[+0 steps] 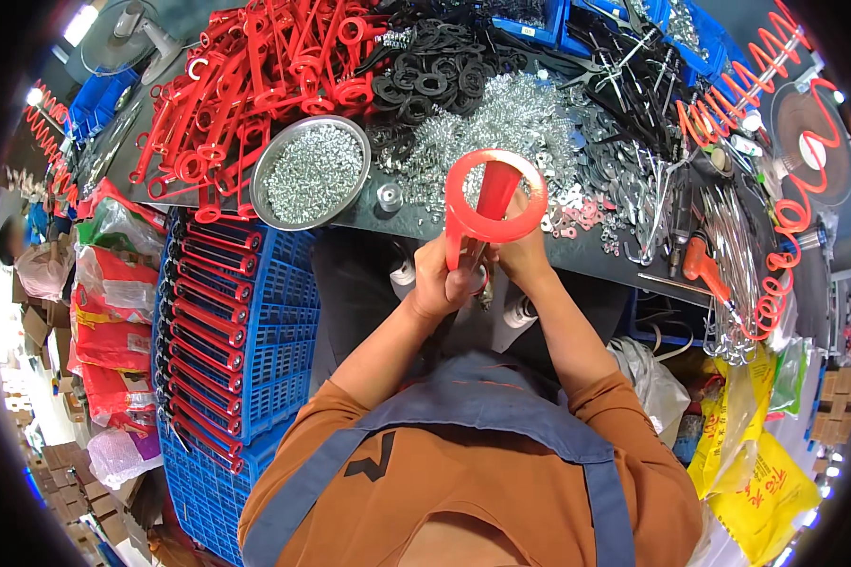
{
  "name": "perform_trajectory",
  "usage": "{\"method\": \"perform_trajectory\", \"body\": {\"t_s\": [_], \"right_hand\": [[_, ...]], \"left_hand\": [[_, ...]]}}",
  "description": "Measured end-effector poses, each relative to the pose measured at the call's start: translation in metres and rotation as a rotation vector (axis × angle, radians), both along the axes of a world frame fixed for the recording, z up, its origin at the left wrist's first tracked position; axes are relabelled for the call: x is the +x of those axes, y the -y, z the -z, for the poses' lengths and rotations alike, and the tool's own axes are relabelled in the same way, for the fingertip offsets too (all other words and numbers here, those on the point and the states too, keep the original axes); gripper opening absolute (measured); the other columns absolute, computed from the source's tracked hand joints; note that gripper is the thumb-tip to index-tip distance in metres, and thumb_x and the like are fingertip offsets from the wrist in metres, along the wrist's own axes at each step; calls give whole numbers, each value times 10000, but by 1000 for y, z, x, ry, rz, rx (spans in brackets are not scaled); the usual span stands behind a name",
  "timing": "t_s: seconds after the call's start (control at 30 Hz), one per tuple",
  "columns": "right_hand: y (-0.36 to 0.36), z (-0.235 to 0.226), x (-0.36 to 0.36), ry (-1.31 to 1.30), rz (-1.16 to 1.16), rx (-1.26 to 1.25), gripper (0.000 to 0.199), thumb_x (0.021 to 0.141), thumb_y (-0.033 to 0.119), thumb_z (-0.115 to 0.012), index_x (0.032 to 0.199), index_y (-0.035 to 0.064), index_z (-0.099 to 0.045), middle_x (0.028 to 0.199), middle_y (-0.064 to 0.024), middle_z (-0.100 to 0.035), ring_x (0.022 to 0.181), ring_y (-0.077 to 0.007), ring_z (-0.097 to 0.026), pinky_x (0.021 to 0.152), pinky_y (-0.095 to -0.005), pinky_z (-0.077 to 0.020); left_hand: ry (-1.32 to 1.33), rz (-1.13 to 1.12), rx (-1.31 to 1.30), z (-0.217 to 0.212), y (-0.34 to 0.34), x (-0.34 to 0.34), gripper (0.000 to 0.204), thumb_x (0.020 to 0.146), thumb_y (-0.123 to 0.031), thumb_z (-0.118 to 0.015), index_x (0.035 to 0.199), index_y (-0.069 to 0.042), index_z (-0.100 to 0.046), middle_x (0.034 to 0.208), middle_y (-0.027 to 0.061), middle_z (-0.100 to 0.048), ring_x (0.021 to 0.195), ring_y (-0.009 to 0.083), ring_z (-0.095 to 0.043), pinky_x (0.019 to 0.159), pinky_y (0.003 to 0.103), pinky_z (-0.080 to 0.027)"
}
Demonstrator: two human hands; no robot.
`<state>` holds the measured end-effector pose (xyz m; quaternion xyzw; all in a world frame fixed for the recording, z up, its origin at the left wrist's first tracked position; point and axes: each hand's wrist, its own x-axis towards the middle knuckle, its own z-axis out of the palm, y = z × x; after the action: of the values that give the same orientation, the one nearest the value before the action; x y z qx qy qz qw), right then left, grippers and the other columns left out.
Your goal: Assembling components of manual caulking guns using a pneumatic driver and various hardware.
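A red plastic part [490, 203] with a large ring at its top stands upright between my two hands, just in front of the dark workbench [501, 248]. My left hand [442, 279] grips its stem from the left. My right hand [523, 253] holds it from the right, just below the ring. The lower end of the part is hidden by my fingers. Behind it lies a heap of small silver metal parts [511, 123].
A round metal bowl of silver screws [310, 173] sits left of the hands. A pile of red plastic parts [246, 85] and black rings [425, 76] fills the bench's back. A blue crate [246, 331] holds finished red parts. A power screwdriver [698, 260] and coiled red hoses [785, 246] lie right.
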<state>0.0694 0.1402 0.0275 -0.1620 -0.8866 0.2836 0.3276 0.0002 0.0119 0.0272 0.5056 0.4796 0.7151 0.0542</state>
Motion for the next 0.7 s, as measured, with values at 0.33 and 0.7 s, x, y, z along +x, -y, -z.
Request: {"method": "perform_trajectory", "body": {"t_s": [0.33, 0.7], "right_hand": [[25, -123, 9, -596, -339, 486, 295, 666, 70, -733, 924, -44, -650, 941, -152, -644, 715, -256, -614, 592, -318, -512], [27, -126, 13, -557, -248, 540, 306, 653, 123, -666, 939, 17, -649, 1038, -73, -575, 826, -205, -544, 665, -285, -500]], "left_hand": [[77, -122, -101, 13, 7, -1, 706, 930, -612, -346, 1064, 44, -568, 756, 108, -645, 669, 199, -632, 614, 307, -495], [-59, -263, -144, 16, 8, -8, 691, 929, -598, -375, 1061, 46, -588, 1004, 123, -640, 900, 231, -637, 753, 337, -492]]}}
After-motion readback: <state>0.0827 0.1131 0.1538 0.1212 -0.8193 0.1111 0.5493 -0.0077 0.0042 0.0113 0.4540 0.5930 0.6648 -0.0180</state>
